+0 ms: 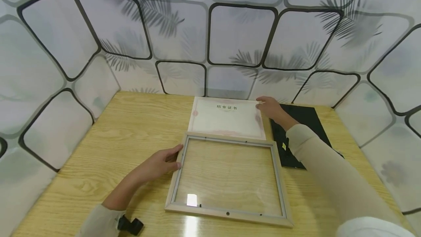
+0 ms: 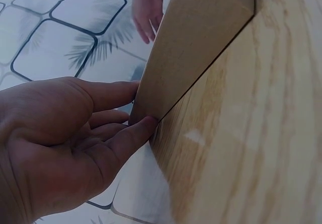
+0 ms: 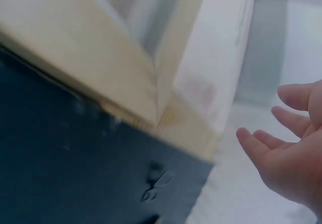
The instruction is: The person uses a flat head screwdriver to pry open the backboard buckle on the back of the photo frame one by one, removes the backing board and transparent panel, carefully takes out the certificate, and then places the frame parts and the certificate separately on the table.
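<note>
While the left hand (image 1: pixel 161 164) lays straight fingers (image 2: pixel 128 136) against the left rail of the wooden picture frame (image 1: pixel 228 175), gripping nothing, the right hand (image 1: pixel 271 108) reaches far, its relaxed fingers at the certificate's (image 1: pixel 227 120) far right corner. That certificate lies just beyond the frame; a black backing board (image 1: pixel 304 120) lies to its right.

Pale wooden frame (image 1: pixel 227 215) (glossy glass pane), matt paper certificate (image 1: pixel 227 120)

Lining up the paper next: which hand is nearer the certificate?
Right. The right hand is at the certificate's far right corner; the left hand rests on the frame's left edge.
</note>
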{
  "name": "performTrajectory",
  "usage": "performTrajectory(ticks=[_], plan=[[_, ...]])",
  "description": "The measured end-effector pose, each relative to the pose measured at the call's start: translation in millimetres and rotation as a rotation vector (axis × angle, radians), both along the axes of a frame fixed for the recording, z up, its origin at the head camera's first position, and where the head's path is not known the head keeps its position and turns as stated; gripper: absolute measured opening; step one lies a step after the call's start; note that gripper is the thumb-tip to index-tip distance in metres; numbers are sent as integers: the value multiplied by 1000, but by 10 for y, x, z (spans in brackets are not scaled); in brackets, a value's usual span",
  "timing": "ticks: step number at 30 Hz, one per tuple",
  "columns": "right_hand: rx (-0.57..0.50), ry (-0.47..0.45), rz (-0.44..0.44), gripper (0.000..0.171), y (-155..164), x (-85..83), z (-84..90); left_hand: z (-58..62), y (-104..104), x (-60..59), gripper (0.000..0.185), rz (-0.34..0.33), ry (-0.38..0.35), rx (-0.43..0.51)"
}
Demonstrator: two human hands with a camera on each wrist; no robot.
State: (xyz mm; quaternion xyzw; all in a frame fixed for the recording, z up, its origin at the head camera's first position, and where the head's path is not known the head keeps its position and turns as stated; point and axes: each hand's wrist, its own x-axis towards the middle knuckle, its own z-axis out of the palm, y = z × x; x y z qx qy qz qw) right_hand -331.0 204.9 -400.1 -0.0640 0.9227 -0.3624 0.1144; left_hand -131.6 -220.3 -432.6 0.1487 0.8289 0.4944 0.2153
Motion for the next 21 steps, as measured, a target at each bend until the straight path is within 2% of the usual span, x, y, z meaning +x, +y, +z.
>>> performTrajectory(ticks=[5,8,14,18,21], plan=[[82,110,121,49,-187,440,121,5,1,4,71,-3,2,4],[57,151,177,48,-334,750,171,10,8,5,71,-7,7,6],[-98,108,282,49,-646,1349,177,4,7,9,70,-5,5,11],[-82,83,298,48,-837,1719,113,-7,3,11,70,4,9,8],[0,96,335,45,-980,1994,46,-10,2,11,71,8,5,7]])
